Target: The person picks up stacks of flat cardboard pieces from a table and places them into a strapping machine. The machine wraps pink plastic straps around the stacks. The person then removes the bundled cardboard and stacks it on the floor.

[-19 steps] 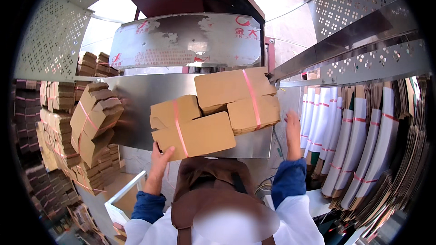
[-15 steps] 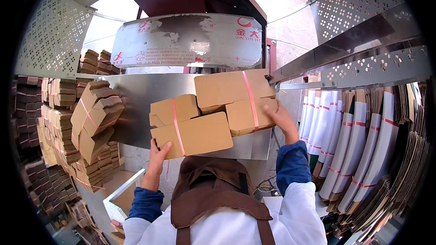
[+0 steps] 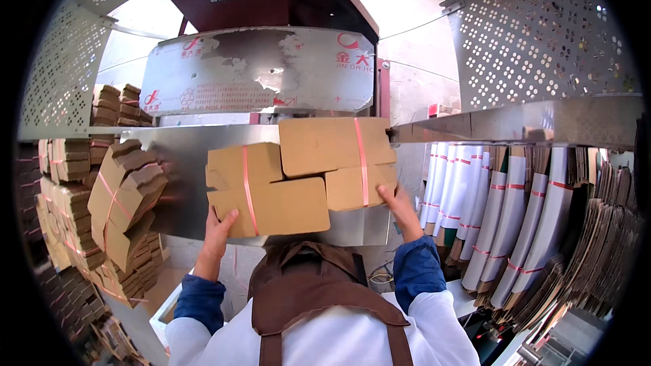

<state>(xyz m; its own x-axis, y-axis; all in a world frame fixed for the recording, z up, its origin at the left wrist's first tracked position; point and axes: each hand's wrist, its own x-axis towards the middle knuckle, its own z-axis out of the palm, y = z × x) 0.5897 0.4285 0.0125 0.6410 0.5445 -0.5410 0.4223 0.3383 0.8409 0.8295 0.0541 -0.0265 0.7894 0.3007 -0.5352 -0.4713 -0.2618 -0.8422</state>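
Observation:
Two bundles of flat tan cardboard blanks lie side by side on the bare metal worktable [image 3: 186,156] in front of me, their notched edges fitting together. A pink strap runs round each. My left hand [image 3: 218,232] grips the near left corner of the left cardboard bundle [image 3: 288,203], thumb on top, the other fingers mostly hidden at the edge. At the near right corner of the right cardboard bundle [image 3: 319,146], my right hand [image 3: 401,210] is closed, its thumb over the top and its fingers partly blurred.
Behind the table stands a dark red machine with a scuffed metal panel [image 3: 258,71]. A strapped cardboard stack [image 3: 125,200] leans at the table's left end, with more piles beyond. On the right are white-wrapped bundles [image 3: 488,224], below a perforated metal guard [image 3: 542,41].
The right bundle now lies straighter and closer against the left one. My right hand has moved down along its right edge. The whole view has turned, so the right guard rail looks level.

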